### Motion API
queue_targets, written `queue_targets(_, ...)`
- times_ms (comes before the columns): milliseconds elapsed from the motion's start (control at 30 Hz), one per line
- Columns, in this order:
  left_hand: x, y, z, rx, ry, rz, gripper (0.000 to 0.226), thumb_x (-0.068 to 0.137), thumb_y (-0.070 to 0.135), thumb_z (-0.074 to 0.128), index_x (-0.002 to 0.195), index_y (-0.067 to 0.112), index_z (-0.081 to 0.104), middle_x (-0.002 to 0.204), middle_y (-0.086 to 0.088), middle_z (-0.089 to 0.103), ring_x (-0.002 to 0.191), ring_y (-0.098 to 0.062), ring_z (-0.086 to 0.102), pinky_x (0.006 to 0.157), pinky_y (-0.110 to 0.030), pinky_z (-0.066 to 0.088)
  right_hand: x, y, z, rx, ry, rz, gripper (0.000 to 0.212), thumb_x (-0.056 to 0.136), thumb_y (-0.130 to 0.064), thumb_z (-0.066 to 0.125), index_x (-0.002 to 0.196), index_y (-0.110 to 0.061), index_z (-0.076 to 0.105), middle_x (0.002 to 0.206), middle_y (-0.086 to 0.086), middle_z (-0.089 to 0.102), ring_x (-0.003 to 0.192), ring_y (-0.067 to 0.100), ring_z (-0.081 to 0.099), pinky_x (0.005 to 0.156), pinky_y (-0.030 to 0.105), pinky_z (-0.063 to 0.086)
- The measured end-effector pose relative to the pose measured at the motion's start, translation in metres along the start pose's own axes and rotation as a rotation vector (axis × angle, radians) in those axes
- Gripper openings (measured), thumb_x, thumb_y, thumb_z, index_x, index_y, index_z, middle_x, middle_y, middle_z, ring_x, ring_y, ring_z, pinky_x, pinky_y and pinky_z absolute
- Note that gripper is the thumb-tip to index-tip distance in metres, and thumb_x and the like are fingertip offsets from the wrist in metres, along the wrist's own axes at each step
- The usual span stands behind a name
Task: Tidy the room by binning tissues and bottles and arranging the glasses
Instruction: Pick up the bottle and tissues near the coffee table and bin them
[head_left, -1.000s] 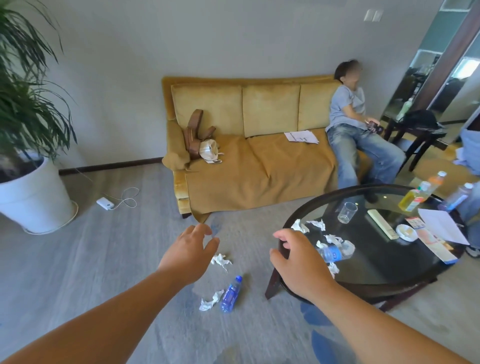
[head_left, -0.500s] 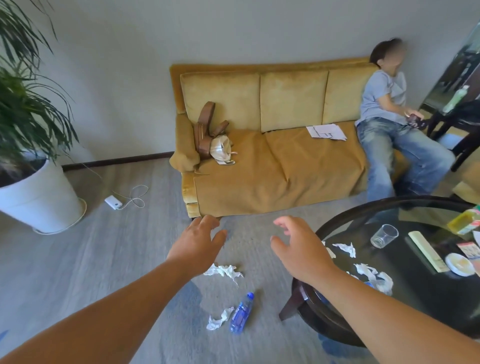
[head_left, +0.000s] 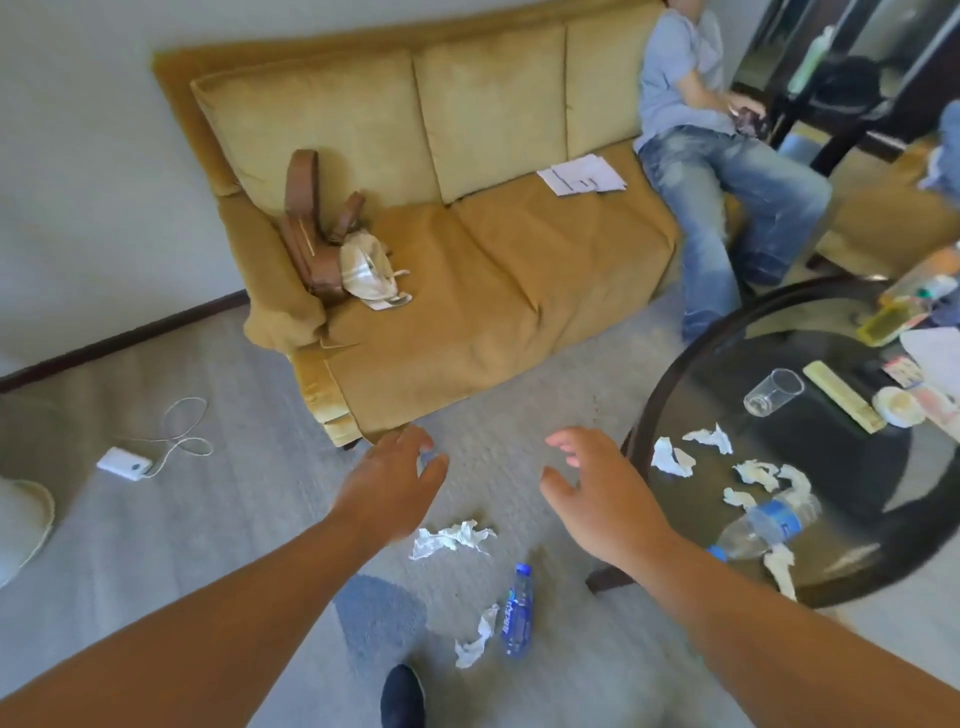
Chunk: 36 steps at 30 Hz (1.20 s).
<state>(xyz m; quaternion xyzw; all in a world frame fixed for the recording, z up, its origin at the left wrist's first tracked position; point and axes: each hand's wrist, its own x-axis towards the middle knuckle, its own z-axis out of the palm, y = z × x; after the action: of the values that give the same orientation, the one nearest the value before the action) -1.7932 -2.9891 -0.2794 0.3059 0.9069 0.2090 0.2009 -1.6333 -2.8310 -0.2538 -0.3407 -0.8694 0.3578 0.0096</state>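
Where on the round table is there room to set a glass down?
Bare: the middle, between the glass, the remote and the tissues; behind the glass, toward the table rim. Crowded: the near edge, with tissues and a lying bottle; the right side.

The small plastic bottle on the floor (head_left: 518, 613) is translucent blue, with a blue cap and white lettering. The larger crumpled paper tissue (head_left: 452, 538) and the smaller crumpled paper tissue (head_left: 475, 636) are white. The floor carpet (head_left: 208, 519) is pale grey with one darker grey patch. The round glass tabletop (head_left: 641, 421) is black-tinted inside a dark brown rim. The crumpled tabletop tissues (head_left: 672, 458) are white, the toppled clear plastic bottle (head_left: 769, 525) has a blue label band, and the drinking glass (head_left: 773, 392) is colourless. The cushioned fabric sofa (head_left: 493, 260) is mustard yellow. My shoe (head_left: 402, 696) is near black.
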Motion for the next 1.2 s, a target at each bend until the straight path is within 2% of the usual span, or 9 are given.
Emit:
queue_targets(100,0.025,-0.013,0.001,0.011,-0.070,0.002,0.032,0.098,0.044,0.041,0.121,0.023,0.049,0.128,0.001,0.053,0.113,-0.018,0.052,0.095,-0.035,0.044,0.009,-0.003,0.015,0.019,0.013,0.059,0.040,0.093,-0.030,0.054,0.132,-0.024,0.048,0.134,-0.005,0.048,0.103,0.011,0.058,0.093,0.027,0.043)
queue_targets(267,0.044,-0.023,0.023,0.017,-0.154,0.001,0.034,0.097,0.045,0.041,0.124,0.025,0.048,0.128,0.001,0.053,0.114,-0.019,0.052,0.097,-0.039,0.044,0.024,0.013,0.029,0.017,-0.005,0.096,0.038,0.094,-0.031,0.053,0.132,-0.027,0.048,0.134,-0.007,0.047,0.113,0.008,0.053,0.095,0.026,0.042)
queue_targets(500,0.077,-0.057,0.081,0.097,-0.231,-0.069,0.036,0.097,0.050,0.038,0.126,0.030,0.043,0.132,0.002,0.049,0.114,-0.017,0.052,0.098,-0.037,0.046,0.066,0.067,0.074,0.031,-0.089,0.129,0.041,0.094,-0.033,0.053,0.134,-0.025,0.047,0.136,-0.005,0.048,0.116,0.013,0.054,0.098,0.031,0.044)
queue_targets(633,0.090,-0.083,0.126,0.116,-0.282,-0.075,0.037,0.096,0.051,0.039,0.127,0.030,0.043,0.132,0.002,0.049,0.113,-0.015,0.053,0.096,-0.034,0.048,0.080,0.101,0.115,0.043,-0.105,0.169,0.041,0.093,-0.031,0.054,0.133,-0.023,0.049,0.134,-0.004,0.050,0.119,0.012,0.052,0.096,0.024,0.040)
queue_targets(767,0.116,-0.119,0.185,0.122,-0.350,-0.029,0.039,0.096,0.049,0.042,0.128,0.027,0.044,0.130,0.001,0.051,0.111,-0.015,0.055,0.094,-0.030,0.047,0.095,0.142,0.171,0.040,-0.151,0.228,0.043,0.094,-0.034,0.053,0.135,-0.024,0.047,0.137,-0.004,0.049,0.121,0.012,0.052,0.096,0.025,0.041)
queue_targets(900,0.149,-0.176,0.261,0.139,-0.398,-0.001,0.038,0.096,0.046,0.044,0.126,0.023,0.045,0.124,-0.003,0.053,0.108,-0.019,0.055,0.094,-0.036,0.047,0.115,0.195,0.252,0.032,-0.158,0.297,0.044,0.092,-0.033,0.054,0.134,-0.022,0.049,0.136,0.000,0.050,0.120,0.015,0.053,0.099,0.029,0.042)
queue_targets(1067,0.187,-0.250,0.350,0.187,-0.423,-0.007,0.036,0.095,0.045,0.045,0.125,0.024,0.045,0.122,-0.003,0.053,0.107,-0.020,0.055,0.091,-0.037,0.048,0.140,0.256,0.351,0.030,-0.165,0.366,0.038,0.089,-0.031,0.056,0.125,-0.022,0.055,0.124,0.001,0.054,0.109,0.017,0.057,0.086,0.026,0.040)
queue_targets(1200,0.219,-0.300,0.417,0.216,-0.415,-0.033,0.037,0.094,0.043,0.049,0.126,0.023,0.045,0.121,-0.004,0.054,0.107,-0.022,0.056,0.091,-0.040,0.048,0.167,0.301,0.416,0.040,-0.167,0.384,0.041,0.090,-0.030,0.057,0.130,-0.023,0.053,0.130,0.001,0.052,0.108,0.018,0.057,0.093,0.030,0.043)
